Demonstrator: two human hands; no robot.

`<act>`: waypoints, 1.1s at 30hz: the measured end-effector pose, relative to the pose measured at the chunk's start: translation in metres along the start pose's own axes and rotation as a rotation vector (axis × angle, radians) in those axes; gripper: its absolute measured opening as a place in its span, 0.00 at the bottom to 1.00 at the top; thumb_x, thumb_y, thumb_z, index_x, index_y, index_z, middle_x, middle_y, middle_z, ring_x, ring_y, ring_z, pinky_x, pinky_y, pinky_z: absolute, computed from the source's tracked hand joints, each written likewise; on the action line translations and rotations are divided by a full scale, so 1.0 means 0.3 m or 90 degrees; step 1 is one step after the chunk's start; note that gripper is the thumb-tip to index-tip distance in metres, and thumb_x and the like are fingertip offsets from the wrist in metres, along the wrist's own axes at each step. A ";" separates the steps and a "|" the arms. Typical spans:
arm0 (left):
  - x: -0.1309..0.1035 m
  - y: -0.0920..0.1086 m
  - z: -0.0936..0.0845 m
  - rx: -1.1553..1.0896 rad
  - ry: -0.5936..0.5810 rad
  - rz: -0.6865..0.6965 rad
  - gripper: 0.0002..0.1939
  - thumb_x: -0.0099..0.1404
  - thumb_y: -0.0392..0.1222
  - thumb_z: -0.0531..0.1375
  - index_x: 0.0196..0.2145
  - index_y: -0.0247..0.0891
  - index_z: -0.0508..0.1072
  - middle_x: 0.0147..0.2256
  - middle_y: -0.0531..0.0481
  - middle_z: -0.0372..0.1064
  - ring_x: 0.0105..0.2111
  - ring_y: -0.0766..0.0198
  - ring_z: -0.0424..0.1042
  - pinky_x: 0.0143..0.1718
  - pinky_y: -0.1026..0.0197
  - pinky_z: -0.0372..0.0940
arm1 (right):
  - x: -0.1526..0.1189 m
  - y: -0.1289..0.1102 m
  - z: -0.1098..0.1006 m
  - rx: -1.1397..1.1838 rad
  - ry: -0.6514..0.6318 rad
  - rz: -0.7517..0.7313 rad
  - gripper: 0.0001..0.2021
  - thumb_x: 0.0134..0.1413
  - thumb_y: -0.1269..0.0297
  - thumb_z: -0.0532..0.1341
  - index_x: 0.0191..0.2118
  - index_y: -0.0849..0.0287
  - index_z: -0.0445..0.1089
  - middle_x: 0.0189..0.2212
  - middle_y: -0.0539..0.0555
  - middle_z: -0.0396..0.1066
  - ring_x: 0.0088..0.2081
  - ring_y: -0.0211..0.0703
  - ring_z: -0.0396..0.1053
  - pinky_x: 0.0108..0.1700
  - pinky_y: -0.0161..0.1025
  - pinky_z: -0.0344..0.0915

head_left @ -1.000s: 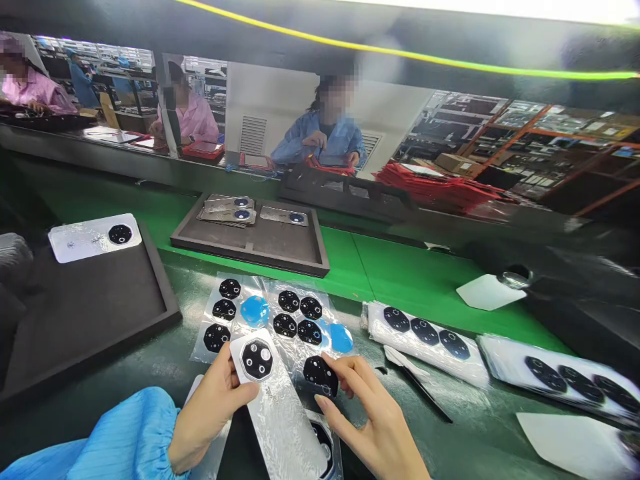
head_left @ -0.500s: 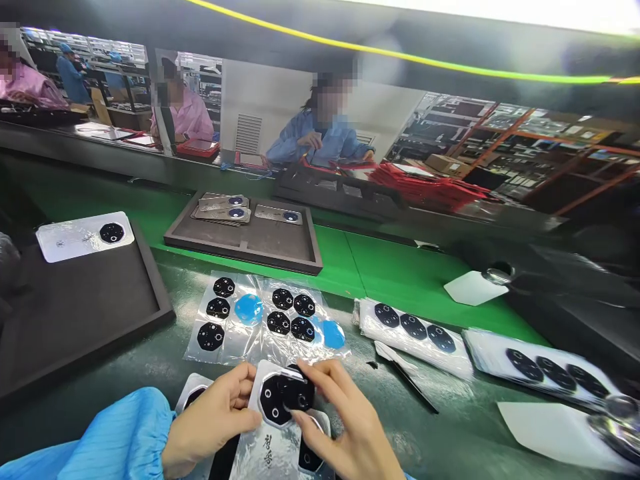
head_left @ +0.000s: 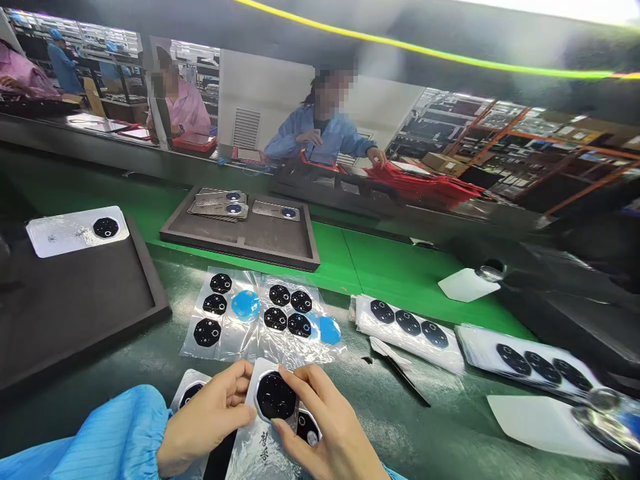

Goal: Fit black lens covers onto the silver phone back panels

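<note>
A silver phone back panel with dark characters lies tilted at the bottom centre. My left hand grips its left edge between thumb and fingers. A black octagonal sticker covers the panel's camera area. The thumb and forefinger of my right hand hold that sticker's right edge against the panel. Other panels with black camera areas lie partly hidden beneath my hands. Just beyond is a clear film sheet bearing several black stickers and blue round pieces.
A dark tray with one panel stands at left; another tray holds several panels behind. Sticker stacks lie at right, beside black tweezers and white pieces. People work beyond the partition.
The black piece held by my right hand has moved left and now lies over the panel's camera area. The co-worker opposite has reached an arm toward the red stack. The view has shifted slightly.
</note>
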State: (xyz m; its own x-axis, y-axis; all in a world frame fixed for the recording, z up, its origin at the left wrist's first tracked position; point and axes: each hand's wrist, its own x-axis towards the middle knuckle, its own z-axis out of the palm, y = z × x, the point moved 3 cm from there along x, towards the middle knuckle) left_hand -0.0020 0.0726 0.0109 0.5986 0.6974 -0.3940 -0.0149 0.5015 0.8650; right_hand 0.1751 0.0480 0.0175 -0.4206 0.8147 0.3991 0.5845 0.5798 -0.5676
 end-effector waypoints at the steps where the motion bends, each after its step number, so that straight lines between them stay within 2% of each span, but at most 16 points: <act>1: -0.001 0.002 0.001 -0.001 0.002 -0.002 0.15 0.55 0.32 0.57 0.42 0.39 0.65 0.39 0.53 0.71 0.37 0.66 0.68 0.40 0.63 0.58 | 0.001 0.000 0.000 0.001 0.000 0.000 0.29 0.55 0.76 0.60 0.62 0.61 0.57 0.39 0.57 0.63 0.39 0.46 0.65 0.37 0.41 0.70; 21: -0.001 0.009 0.001 0.015 0.005 -0.003 0.15 0.55 0.32 0.57 0.42 0.38 0.65 0.39 0.52 0.72 0.41 0.63 0.70 0.45 0.60 0.58 | -0.006 0.004 0.013 0.018 -0.030 0.012 0.28 0.56 0.74 0.60 0.62 0.59 0.57 0.39 0.56 0.63 0.39 0.46 0.65 0.37 0.41 0.69; 33: -0.004 0.008 0.001 0.006 0.007 -0.010 0.17 0.56 0.31 0.58 0.44 0.38 0.66 0.38 0.52 0.72 0.40 0.63 0.69 0.43 0.60 0.58 | -0.002 0.002 0.008 0.015 -0.051 0.021 0.28 0.56 0.73 0.61 0.62 0.60 0.57 0.40 0.57 0.63 0.40 0.47 0.65 0.37 0.42 0.70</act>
State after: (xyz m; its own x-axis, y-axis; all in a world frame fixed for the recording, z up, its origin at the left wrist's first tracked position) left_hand -0.0024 0.0729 0.0135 0.5896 0.6954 -0.4109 0.0023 0.5073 0.8618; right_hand 0.1741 0.0477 0.0153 -0.4570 0.8293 0.3216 0.5823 0.5522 -0.5967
